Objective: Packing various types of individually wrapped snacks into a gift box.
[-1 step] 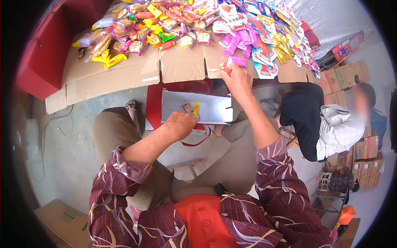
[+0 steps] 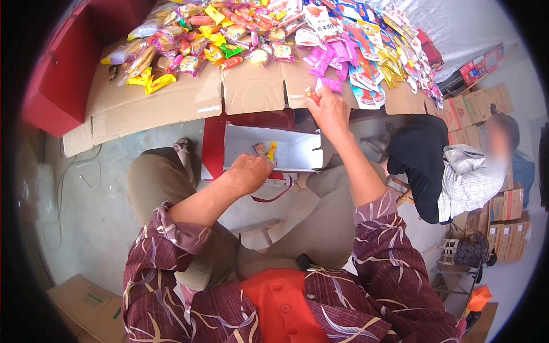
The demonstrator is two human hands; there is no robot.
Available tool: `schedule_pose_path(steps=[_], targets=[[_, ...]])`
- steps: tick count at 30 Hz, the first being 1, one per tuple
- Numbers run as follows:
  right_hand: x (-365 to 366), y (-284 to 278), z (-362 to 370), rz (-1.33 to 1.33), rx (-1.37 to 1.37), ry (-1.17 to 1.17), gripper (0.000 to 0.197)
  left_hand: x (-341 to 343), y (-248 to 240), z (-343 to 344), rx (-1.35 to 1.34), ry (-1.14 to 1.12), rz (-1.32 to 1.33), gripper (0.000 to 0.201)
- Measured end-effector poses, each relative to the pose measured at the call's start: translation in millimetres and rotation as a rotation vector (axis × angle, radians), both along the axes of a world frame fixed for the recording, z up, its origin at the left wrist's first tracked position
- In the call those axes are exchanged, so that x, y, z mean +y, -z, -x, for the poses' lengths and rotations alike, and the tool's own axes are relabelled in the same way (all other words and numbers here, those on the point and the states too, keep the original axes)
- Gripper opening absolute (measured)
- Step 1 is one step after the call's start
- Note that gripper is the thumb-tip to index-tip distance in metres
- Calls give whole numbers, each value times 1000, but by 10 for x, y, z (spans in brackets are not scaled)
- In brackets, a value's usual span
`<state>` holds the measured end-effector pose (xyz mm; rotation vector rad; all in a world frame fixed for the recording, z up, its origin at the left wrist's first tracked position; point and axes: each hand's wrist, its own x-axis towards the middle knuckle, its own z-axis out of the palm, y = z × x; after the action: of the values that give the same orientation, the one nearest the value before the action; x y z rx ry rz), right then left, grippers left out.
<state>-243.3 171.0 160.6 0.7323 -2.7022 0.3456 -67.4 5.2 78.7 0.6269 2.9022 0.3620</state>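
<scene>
My left hand (image 2: 250, 173) reaches over the near wall of a white-lined open box (image 2: 240, 142). Its fingers curl around small snack packets, one a yellow packet (image 2: 271, 150) and another a brownish clear packet (image 2: 260, 149); the fingertips are partly hidden. At the front edge of the table my right hand (image 2: 331, 114) pinches a small red-and-orange wrapped snack (image 2: 311, 94). Just beyond it lies a pink packet (image 2: 329, 85), at the near end of a group of similar pink packets (image 2: 320, 60).
Heaped wrapped snacks (image 2: 229, 34) cover the back of the cardboard-covered table (image 2: 160, 106). Blue-and-white pouches (image 2: 366, 86) and gold packets (image 2: 392, 68) lie to the right. A red box (image 2: 60, 80) stands left. Another person (image 2: 466, 177) sits at right, near stacked cartons (image 2: 506, 223).
</scene>
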Motion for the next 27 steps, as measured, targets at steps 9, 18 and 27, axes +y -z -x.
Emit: schedule_pose_path(steps=[9, 18, 27], targets=[[59, -360, -636, -180, -454, -183, 29, -49, -30, -57, -36, -20, 50, 22], [-1157, -279, -104, 194, -76, -648, 25, 22, 31, -12, -30, 26, 109, 39], [-1886, -163, 10, -198, 231, -692, 40, -48, -137, -80, -115, 8, 61, 30]])
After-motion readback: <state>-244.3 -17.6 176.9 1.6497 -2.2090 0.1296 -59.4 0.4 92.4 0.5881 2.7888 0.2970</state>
